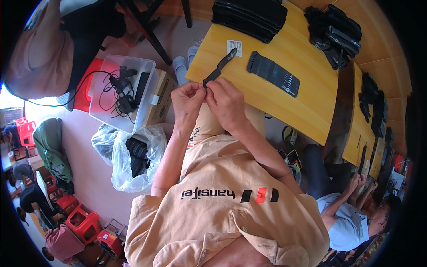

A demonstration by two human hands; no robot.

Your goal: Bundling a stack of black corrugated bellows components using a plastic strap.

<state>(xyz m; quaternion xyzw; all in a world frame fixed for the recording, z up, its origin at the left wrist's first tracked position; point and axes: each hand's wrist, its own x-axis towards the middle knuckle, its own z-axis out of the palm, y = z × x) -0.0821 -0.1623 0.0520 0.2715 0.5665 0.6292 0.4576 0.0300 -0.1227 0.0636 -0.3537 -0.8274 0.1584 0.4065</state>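
Observation:
Both my hands meet over the near left edge of the yellow wooden table. My left hand (187, 101) and my right hand (226, 103) pinch the near end of a narrow black strap (214, 74) between thumbs and fingers. Its far end, rounded with small pale marks, lies out over the tabletop beside a white label (235, 47). The pinched end is mostly hidden by my fingertips. To the right, a wide flat black band (273, 74) with a row of light marks rests on the table.
Stacked black bands (249, 18) and a heap of black straps (333, 35) occupy the table's far side. At left stand a clear plastic bin (100, 100) with cables and a plastic bag (122, 167) of dark items. A co-worker (347, 220) sits at right.

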